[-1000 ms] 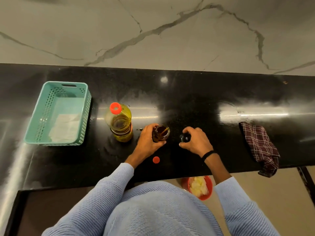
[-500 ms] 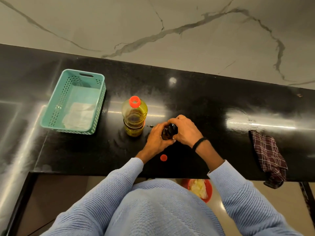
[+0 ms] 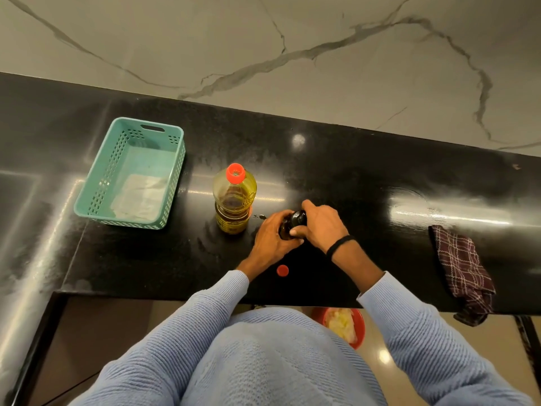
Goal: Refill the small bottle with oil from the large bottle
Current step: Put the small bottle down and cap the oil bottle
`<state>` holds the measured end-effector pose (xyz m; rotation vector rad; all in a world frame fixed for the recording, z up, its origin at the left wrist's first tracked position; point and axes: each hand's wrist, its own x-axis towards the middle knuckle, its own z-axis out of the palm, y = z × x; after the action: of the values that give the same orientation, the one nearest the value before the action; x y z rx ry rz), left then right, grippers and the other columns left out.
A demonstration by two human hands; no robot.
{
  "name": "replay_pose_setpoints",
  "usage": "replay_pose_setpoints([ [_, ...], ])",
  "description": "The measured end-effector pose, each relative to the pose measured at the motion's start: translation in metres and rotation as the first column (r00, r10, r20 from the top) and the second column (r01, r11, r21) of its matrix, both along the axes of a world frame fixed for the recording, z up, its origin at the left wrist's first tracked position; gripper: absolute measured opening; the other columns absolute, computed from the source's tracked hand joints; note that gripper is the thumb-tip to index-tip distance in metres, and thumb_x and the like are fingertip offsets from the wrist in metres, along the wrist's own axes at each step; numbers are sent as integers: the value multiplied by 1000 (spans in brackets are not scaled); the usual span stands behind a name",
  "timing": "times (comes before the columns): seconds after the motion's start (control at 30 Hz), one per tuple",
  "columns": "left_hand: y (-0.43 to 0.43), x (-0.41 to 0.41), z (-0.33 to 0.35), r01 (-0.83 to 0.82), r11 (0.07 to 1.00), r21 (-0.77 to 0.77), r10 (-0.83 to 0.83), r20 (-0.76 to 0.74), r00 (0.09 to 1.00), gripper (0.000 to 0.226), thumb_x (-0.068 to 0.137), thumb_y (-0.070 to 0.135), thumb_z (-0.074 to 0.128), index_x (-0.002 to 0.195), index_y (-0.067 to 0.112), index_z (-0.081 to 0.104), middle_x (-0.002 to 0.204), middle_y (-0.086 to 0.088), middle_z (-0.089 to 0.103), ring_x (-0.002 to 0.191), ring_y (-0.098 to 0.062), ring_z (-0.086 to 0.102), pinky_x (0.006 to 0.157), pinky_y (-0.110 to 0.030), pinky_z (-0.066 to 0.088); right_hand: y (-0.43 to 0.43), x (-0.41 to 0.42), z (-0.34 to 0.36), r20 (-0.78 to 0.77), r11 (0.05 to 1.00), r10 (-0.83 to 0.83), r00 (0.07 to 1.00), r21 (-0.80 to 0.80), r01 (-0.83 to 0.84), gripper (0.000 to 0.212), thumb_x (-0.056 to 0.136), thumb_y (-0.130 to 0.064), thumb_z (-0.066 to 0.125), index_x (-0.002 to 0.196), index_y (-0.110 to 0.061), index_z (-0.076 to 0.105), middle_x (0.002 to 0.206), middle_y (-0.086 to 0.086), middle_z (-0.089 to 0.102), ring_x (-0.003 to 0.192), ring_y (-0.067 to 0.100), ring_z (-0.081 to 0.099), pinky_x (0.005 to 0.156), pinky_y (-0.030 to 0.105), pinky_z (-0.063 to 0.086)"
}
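Observation:
The large oil bottle (image 3: 234,200) stands upright on the black counter (image 3: 366,183), yellow oil inside and a red cap on top. Just right of it my left hand (image 3: 270,238) grips the body of the small dark bottle (image 3: 285,228). My right hand (image 3: 320,225) is curled over its top and holds the black cap (image 3: 298,218) there. Most of the small bottle is hidden by both hands. A small red cap (image 3: 282,271) lies loose on the counter below my hands.
A teal plastic basket (image 3: 87,200) with a white sheet inside sits at the left. A checked cloth (image 3: 459,265) hangs over the counter's front edge at the right. Below the edge stands a red bowl (image 3: 358,317) on the floor.
My right hand brought the black cap from the counter onto the small bottle's open top and now covers it. The left hand kept its grip on the bottle.

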<state>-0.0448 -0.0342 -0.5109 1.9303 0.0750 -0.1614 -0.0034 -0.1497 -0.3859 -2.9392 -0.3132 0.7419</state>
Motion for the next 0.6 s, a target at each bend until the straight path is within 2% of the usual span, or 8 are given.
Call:
replay_pose_setpoints([
  [0.07,-1,0,0,-8,1000,3,8,-3,1000,69,75,35,83,134,25,49,129,4,58,116,-9,53,102,-28,46,0,-1,0,-11,1000,19,1000,15,-19,62,82,-22,78,135,-17,46,123,18,47,106,38,59,90,43,50],
  [0.1,-1,0,1,-16,1000,-2,16,-4,1000,69,74,34,83,133,25,50,129,4,58,116,-9,53,102,-28,46,1,-2,0,-2,999,33,999,20,-32,58,84,-18,75,135,-18,47,123,17,47,106,37,60,89,43,51],
  [0.17,-1,-1,2,-21,1000,-2,21,-7,1000,68,74,31,84,133,25,50,129,4,58,115,-8,52,102,-28,45,1,0,2,30,1000,19,999,-7,-19,47,85,-24,74,124,-12,51,115,17,56,106,36,61,84,41,50],
  [0.23,-2,-1,2,-15,1000,2,15,1,1000,68,74,34,83,133,26,50,128,4,58,115,-8,53,101,-29,46,1,2,2,25,1000,-19,1000,-24,19,58,79,-32,80,125,-13,51,114,16,58,105,36,61,85,43,50],
  [0.3,-2,-2,2,-15,1000,3,15,-4,1000,69,73,37,82,132,27,50,128,5,58,117,-9,55,102,-29,47,2,2,2,8,1000,18,1000,-8,-18,66,75,-24,83,131,-19,49,117,15,53,105,37,60,87,45,52],
  [0.4,-2,-1,-1,-16,1000,2,16,-26,1000,70,72,38,82,134,27,50,129,6,58,118,-11,55,103,-32,48,2,1,1,43,1000,1,999,-15,0,49,80,-27,79,119,-13,54,111,16,55,103,37,60,81,40,49],
  [0.47,-3,-2,-1,-18,1000,3,18,-22,1000,70,72,39,81,134,27,49,128,6,58,117,-9,55,102,-30,48,3,0,-3,40,1000,-22,999,11,22,52,79,-32,81,120,-14,55,114,16,51,103,36,59,84,41,50],
  [0.6,-4,-1,2,-32,999,2,32,-20,999,69,73,34,82,133,25,50,128,3,60,115,-10,55,100,-26,45,6,-1,-9,18,999,-26,1000,45,25,46,82,-26,79,120,-13,55,116,16,54,107,35,59,88,40,50],
])
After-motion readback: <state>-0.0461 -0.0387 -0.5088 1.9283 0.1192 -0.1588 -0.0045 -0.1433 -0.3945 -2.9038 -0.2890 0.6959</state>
